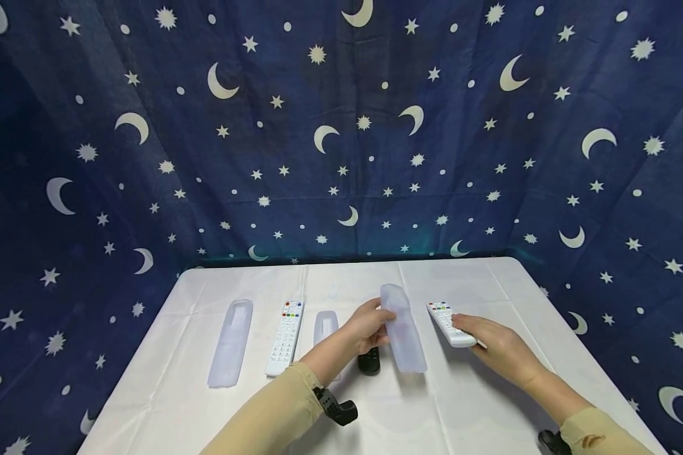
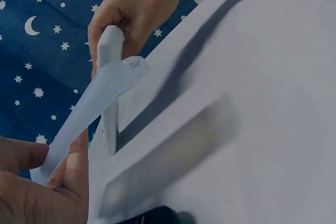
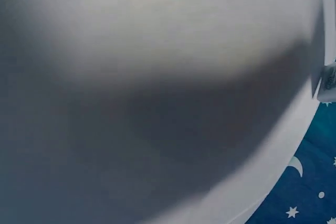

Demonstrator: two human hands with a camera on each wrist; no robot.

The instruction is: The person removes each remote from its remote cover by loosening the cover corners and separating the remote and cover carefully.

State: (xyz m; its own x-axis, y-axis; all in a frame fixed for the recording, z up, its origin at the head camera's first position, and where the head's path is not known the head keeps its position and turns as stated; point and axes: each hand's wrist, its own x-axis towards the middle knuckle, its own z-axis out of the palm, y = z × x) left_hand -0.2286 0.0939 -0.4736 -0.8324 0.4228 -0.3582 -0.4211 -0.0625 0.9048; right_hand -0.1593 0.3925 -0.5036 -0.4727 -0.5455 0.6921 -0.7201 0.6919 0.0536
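My left hand (image 1: 382,318) grips a translucent silicone remote cover (image 1: 403,332) by its edge and holds it tilted above the white table (image 1: 478,278). Just to its right, my right hand (image 1: 462,327) holds a white remote (image 1: 445,318) by its near end, buttons up. In the left wrist view the left thumb and fingers (image 2: 63,174) pinch the cover (image 2: 100,103), while the right hand (image 2: 134,11) grips the remote (image 2: 110,72) right beside the cover's open end. The right wrist view shows mostly blurred tablecloth, with a sliver of the remote (image 3: 328,82) at the right edge.
A long translucent cover (image 1: 231,342), another white remote (image 1: 285,336) and a shorter translucent cover (image 1: 325,326) lie in a row on the left. A black remote (image 1: 369,362) lies under my left hand. A starry blue curtain (image 1: 341,126) surrounds the table.
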